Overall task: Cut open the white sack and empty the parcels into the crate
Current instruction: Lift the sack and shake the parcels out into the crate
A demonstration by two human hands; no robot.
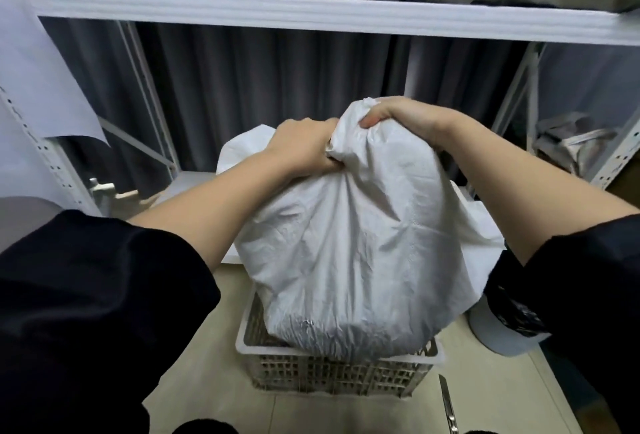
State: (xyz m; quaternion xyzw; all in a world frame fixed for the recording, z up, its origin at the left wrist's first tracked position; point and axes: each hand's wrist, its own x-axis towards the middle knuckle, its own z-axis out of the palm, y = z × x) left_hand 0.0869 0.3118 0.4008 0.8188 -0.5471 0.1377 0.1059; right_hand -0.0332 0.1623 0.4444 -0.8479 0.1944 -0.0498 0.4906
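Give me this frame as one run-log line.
hands: left and right both grip sack top | sack: held over crate, lower end inside | parcels: not visible | blade: on floor beside crate

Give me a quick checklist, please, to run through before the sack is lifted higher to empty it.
1. Left hand grips the sack's bunched upper end: ok.
2. Right hand grips the same end: ok.
3. Sack's lower end sits inside the crate: ok.
4. Lower end is cut open: cannot tell, it is hidden in the crate.
5. Parcels dropping out: cannot tell, none visible.
6. Blade on the floor lies beside the crate, clear of both hands: ok.
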